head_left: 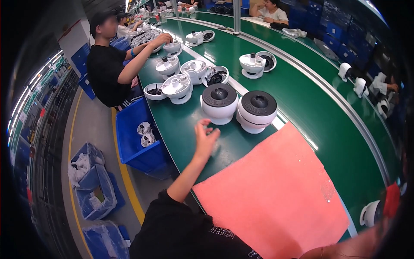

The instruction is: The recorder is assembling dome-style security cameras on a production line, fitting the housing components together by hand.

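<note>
My left hand (206, 139) is held over the green bench with nothing in it, its fingers half curled and apart. Just beyond its fingertips stands a round white camera-like device (220, 103) with a black domed top. A second device of the same kind (258, 111) stands close on its right. My right forearm (351, 249) reaches toward the lower right rim, where dimness and the picture's edge hide the fingers. Near that hand are a red object (391, 200) and another white device with a dark face (371, 213); whether the hand touches either I cannot tell.
A pink mat (271, 190) covers the near bench. Several opened white housings (177, 88) stand at the far left, where a co-worker in black (110, 64) handles one. A blue bin (140, 138) holds white parts beside the bench. A metal rail (336, 101) runs along the green conveyor.
</note>
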Available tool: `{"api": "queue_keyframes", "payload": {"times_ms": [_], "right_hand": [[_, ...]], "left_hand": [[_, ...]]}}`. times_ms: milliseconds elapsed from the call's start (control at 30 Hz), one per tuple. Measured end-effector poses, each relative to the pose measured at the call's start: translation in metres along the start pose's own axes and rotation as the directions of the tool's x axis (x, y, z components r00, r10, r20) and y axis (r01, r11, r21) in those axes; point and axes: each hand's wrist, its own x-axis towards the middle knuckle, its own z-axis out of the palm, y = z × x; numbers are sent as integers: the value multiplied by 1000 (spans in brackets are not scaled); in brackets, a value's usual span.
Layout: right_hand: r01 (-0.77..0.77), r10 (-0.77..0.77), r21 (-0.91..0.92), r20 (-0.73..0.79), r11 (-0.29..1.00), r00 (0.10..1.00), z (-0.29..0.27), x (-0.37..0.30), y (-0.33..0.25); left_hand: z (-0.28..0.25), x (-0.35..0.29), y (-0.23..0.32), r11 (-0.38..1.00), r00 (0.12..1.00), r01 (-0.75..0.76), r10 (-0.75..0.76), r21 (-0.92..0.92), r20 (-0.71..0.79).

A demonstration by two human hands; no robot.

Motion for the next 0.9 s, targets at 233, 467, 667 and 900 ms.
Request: {"api": "queue_keyframes", "payload": {"times_ms": [233, 467, 667, 900], "right_hand": [[32, -31, -9, 110, 999, 993, -11, -19, 14], [-79, 169, -265, 338, 961, 926, -32, -27, 14], [-216, 416, -442, 427, 871, 803, -21, -32, 20], [42, 310, -397, 775, 917, 551, 57, -41, 10]], "left_hand": [[-90, 153, -35, 336, 856, 264, -514, -904, 59], [-101, 161, -50, 302, 905, 56, -418, -952, -80], [-103, 82, 31, 714, 940, -139, -123, -687, -318], [-27, -43, 144, 957, 992, -113, 125, 268, -27]]}}
